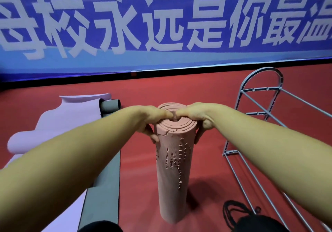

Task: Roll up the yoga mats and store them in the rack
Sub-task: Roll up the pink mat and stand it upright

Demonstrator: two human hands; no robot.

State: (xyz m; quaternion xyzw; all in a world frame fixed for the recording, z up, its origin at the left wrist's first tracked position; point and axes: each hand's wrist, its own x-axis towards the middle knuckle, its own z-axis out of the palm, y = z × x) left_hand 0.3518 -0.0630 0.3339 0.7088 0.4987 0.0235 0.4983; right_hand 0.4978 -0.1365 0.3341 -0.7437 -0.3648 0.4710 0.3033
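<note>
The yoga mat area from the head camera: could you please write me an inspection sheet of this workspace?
Surface: red floor, bare between mats and rack.
Job's things: pink mat rolled, standing on end, its outer skin torn; purple mat and grey mat lie partly unrolled at left; grey rack at right, no mats on the rails in view.
Clutter: black bag by the rack.
Grips: left hand and right hand grip the pink mat's top end.
Cables: black cord at the bag.
Surroundings: blue banner with white characters.
</note>
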